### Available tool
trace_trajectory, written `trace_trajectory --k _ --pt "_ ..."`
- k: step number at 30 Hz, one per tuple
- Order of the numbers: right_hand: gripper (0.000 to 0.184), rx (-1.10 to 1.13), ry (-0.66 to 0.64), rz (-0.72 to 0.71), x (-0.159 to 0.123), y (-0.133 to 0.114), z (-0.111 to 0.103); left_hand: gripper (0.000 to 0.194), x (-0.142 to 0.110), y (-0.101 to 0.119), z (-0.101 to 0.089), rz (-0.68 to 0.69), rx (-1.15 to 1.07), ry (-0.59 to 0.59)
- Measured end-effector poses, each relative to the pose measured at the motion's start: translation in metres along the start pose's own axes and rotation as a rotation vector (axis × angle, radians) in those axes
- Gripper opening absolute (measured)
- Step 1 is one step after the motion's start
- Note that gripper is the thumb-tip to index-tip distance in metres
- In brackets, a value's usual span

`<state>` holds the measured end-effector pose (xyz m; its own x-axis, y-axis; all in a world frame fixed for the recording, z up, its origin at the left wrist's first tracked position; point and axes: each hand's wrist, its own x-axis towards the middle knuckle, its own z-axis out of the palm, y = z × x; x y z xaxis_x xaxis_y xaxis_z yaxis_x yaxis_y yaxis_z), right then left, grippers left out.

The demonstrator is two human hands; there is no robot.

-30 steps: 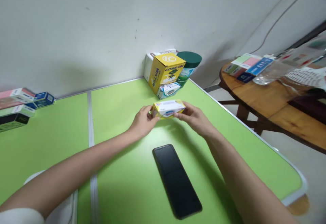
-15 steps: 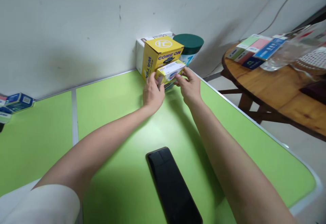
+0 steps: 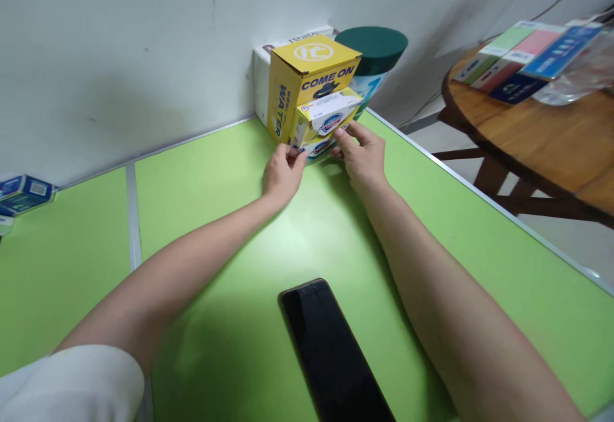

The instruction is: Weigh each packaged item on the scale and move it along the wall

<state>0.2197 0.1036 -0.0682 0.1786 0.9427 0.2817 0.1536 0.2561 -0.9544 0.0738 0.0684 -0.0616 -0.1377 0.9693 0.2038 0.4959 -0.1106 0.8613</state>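
Note:
Two small yellow-and-white soap boxes are stacked at the table's far corner, against the front of a taller yellow box [image 3: 288,86]. The upper soap box [image 3: 326,115] rests on the lower soap box [image 3: 320,148]. Low at the left end of the stack, my left hand [image 3: 283,176] is closed, thumb and fingers at the lower box's corner. My right hand [image 3: 363,156] is closed round the right end, its thumb on the front near where the two boxes meet; its other fingertips are partly hidden.
Behind the yellow box stand a white box [image 3: 261,86] and a green-lidded tub [image 3: 371,51] by the wall. A black phone [image 3: 333,351] lies on the green table [image 3: 215,320]. Blue box [image 3: 29,193] at far left; several cartons [image 3: 522,57] on the wooden table [image 3: 551,147] at right.
Both hands have moved down from the ends of the upper soap box to the lower part of the stack. The upper box now sits squarely on the lower one. The view has shifted slightly.

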Motion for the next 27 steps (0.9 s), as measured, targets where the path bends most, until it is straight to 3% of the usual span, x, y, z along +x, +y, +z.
trace_trajectory --k 6,14,17,19,21,24,27 --pt "0.042 0.005 0.032 -0.019 -0.002 0.003 0.004 0.014 0.002 0.01 -0.007 0.05 0.068 -0.046" --pt "0.041 -0.011 0.037 0.004 -0.005 0.007 0.005 0.018 0.007 0.023 -0.025 0.068 0.298 -0.24" --pt "0.037 0.041 0.161 0.107 -0.005 0.003 0.001 0.017 0.0 0.022 -0.033 0.057 0.287 -0.296" --pt "0.024 0.08 0.286 0.194 -0.01 -0.009 -0.002 0.022 -0.011 0.021 -0.045 0.074 0.265 -0.342" --pt "0.01 0.138 0.32 0.23 -0.021 -0.029 -0.003 0.031 -0.028 0.02 -0.065 0.108 0.25 -0.414" --pt "0.007 0.233 0.124 0.21 -0.055 -0.07 0.004 0.038 -0.065 0.021 -0.112 0.173 0.256 -0.534" --pt "0.014 0.176 -0.344 0.241 -0.102 -0.113 0.021 0.037 -0.112 0.025 -0.17 0.31 0.331 -0.59"
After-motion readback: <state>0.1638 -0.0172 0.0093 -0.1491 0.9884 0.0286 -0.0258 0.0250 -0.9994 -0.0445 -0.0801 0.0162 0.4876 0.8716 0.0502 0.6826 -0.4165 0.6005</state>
